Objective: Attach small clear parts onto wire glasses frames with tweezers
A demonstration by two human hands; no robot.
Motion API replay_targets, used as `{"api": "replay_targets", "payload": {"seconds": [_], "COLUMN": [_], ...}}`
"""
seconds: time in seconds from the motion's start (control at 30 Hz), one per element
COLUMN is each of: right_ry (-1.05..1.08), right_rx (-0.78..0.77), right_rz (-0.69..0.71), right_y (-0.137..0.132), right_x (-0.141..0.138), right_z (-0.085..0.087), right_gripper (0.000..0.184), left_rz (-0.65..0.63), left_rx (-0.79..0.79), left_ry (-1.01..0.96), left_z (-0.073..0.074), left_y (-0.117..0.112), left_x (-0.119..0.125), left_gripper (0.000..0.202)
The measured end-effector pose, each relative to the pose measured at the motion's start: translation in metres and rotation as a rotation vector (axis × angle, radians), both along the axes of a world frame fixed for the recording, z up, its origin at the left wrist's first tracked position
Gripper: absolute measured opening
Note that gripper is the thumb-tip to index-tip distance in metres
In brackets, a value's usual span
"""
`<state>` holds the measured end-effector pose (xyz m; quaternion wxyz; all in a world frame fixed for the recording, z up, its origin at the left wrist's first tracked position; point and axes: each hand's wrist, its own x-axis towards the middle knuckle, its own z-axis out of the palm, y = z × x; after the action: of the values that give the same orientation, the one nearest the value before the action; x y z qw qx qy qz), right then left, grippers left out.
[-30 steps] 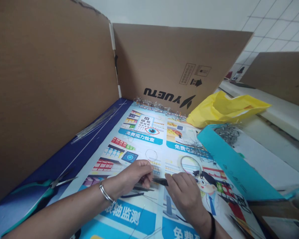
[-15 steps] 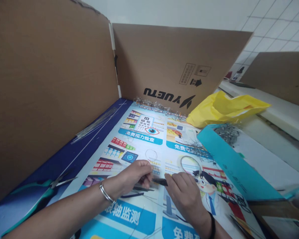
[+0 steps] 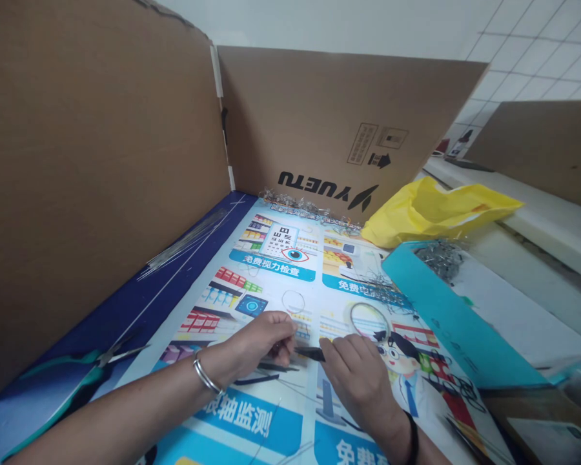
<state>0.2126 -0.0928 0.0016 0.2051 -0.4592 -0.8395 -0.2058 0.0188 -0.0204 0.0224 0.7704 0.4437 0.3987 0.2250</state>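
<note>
My left hand [image 3: 274, 339] is closed in a pinch over the printed poster [image 3: 271, 294], a silver bangle on its wrist. Whatever its fingertips grip is hidden or too fine to make out. Wrapped in my right hand [image 3: 356, 378] is a dark, pointed hand tool [image 3: 310, 353], its tip directed at the left fingertips. The tool's handle is covered by my fingers. Just beyond the hands lie a thin wire ring [image 3: 294, 290] and a larger coil of wire [image 3: 352, 316]. Thin dark strips [image 3: 256, 381] rest below the left hand.
Teal-handled pliers [image 3: 90, 381] lie at left, with straight wires [image 3: 184, 245] farther back. Cardboard walls [image 3: 314, 103] rise at left and behind. On the right are a yellow bag [image 3: 401, 223], a teal-edged box [image 3: 445, 323] and a heap of wire pieces [image 3: 438, 258].
Both hands hold almost the same position, and the dark tool still points at the left fingertips. The view has shifted only slightly.
</note>
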Motion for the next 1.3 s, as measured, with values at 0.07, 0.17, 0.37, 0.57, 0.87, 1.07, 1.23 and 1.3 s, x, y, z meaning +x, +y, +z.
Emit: {"api": "replay_targets", "payload": {"seconds": [0.07,0.17,0.37,0.57,0.87,1.07,1.23,1.3], "right_ry": [0.002,0.013,0.091,0.205,0.381,0.506,0.551,0.577], "right_rx": [-0.013,-0.028,-0.051,-0.349,-0.840,-1.019,-0.992,-0.882], "right_rz": [-0.006,-0.006,0.015,-0.032,-0.058,-0.039,-0.050,-0.068], "right_y": [0.000,-0.001,0.000,-0.002,-0.001,0.001,0.005,0.007], "right_x": [0.000,-0.001,-0.006,-0.009,-0.010,-0.009,-0.006,-0.004], "right_z": [0.000,0.001,0.003,0.005,0.022,0.029,0.019,0.011], "right_gripper": [0.017,0.016,0.015,0.018,0.019,0.031,0.029,0.025], "left_rz": [-0.003,-0.014,-0.090,-0.244,-0.433,-0.436,-0.354,-0.279], "left_rx": [0.010,0.047,0.290,0.784,1.121,1.126,1.007,0.970], "left_ry": [0.004,0.022,0.121,0.352,0.385,0.360,0.376,0.370], "left_z": [0.001,0.003,0.007,0.013,0.017,0.016,0.013,0.011], "left_y": [0.000,0.001,0.006,0.009,0.011,0.011,0.014,0.018], "left_x": [0.000,-0.001,-0.003,-0.011,-0.017,-0.018,-0.016,-0.015], "left_gripper": [0.023,0.025,0.024,0.025,0.027,0.030,0.027,0.025]}}
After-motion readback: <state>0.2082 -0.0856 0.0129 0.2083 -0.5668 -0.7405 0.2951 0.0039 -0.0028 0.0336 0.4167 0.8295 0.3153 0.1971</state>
